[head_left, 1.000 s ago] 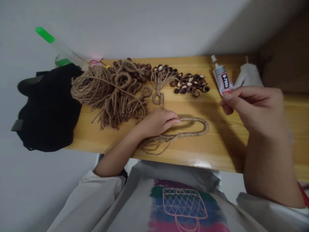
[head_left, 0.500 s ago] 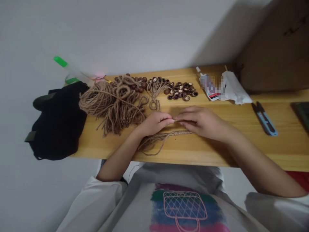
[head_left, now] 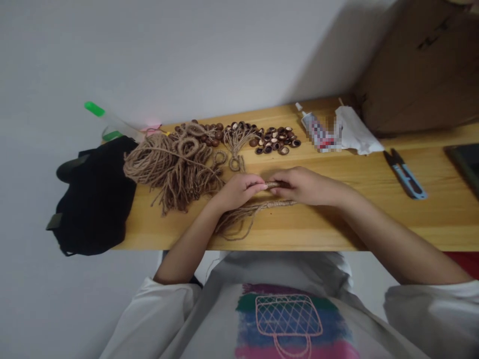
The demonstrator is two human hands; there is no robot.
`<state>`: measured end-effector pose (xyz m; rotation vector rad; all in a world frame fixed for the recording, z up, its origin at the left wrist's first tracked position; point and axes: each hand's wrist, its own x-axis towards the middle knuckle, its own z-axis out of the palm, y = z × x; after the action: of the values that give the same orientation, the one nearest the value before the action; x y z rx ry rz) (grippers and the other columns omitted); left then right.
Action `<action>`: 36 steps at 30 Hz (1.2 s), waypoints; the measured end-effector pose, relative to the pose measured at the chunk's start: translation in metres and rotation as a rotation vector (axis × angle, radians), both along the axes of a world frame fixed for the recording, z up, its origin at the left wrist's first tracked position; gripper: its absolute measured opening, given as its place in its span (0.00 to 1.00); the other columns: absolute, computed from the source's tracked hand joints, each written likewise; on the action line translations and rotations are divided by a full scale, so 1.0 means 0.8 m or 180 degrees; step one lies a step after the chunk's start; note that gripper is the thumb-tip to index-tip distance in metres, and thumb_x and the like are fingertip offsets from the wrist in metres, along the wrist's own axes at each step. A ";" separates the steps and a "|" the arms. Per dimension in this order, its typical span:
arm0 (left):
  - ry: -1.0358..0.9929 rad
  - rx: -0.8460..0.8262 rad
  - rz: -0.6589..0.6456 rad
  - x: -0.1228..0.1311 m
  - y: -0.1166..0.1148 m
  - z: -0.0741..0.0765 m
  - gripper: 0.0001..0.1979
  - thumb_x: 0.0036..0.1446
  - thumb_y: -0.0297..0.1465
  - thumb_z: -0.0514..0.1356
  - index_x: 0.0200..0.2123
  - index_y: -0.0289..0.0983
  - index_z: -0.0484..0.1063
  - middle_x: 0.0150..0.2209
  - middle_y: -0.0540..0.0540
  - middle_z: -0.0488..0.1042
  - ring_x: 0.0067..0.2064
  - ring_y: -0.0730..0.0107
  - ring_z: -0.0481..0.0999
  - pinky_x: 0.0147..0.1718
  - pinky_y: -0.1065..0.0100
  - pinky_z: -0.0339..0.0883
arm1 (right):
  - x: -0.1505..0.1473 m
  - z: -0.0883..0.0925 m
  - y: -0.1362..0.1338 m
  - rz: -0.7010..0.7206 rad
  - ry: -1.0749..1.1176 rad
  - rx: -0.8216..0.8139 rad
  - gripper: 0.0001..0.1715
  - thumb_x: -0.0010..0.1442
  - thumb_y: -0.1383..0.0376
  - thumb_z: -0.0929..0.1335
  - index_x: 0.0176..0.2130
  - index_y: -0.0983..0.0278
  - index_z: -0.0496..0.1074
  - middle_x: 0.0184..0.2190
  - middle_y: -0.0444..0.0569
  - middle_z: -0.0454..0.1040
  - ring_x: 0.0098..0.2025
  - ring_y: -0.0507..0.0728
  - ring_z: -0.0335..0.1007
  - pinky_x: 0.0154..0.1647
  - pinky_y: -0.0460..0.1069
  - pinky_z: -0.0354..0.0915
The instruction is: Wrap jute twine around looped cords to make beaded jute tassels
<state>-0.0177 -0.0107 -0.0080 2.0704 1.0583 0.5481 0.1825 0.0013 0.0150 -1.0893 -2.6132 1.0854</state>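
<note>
My left hand (head_left: 241, 190) pinches one end of a short length of wrapped jute cord (head_left: 272, 184). From the other side my right hand (head_left: 299, 184) closes its fingers on the same cord, hiding much of it. Just below both hands, a second bundle of jute strands (head_left: 239, 222) lies on the wooden table, its wrapped part reaching right beneath my right hand. Behind my left hand rests a small looped jute tassel (head_left: 234, 162), and to its left a heap of jute tassels (head_left: 187, 184).
A coil of jute twine (head_left: 147, 159) and a black bag (head_left: 97, 199) are at left. Halved brown nutshells (head_left: 277, 140) lie at the back. A glue tube (head_left: 318, 132), white cloth (head_left: 357, 132), blue thread snips (head_left: 407, 177) and a cardboard box (head_left: 415, 75) stand right.
My right hand has shifted slightly left and its fingers have drawn in, so more of the wrapped cord shows between the hands. The whole view has turned a little.
</note>
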 end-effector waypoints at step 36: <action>0.1438 0.0270 -0.0397 0.021 -0.012 0.074 0.14 0.61 0.30 0.50 0.24 0.34 0.68 0.21 0.51 0.69 0.24 0.75 0.66 0.26 0.72 0.57 | 0.002 -0.009 -0.014 -0.0474 -0.0027 0.1095 0.16 0.63 0.68 0.59 0.40 0.69 0.74 0.37 0.57 0.77 0.37 0.59 0.71 0.36 0.49 0.58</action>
<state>-0.0009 -0.0202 0.0509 2.3810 1.1575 0.0590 0.1844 -0.0100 0.0078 -1.1810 -2.5462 0.5742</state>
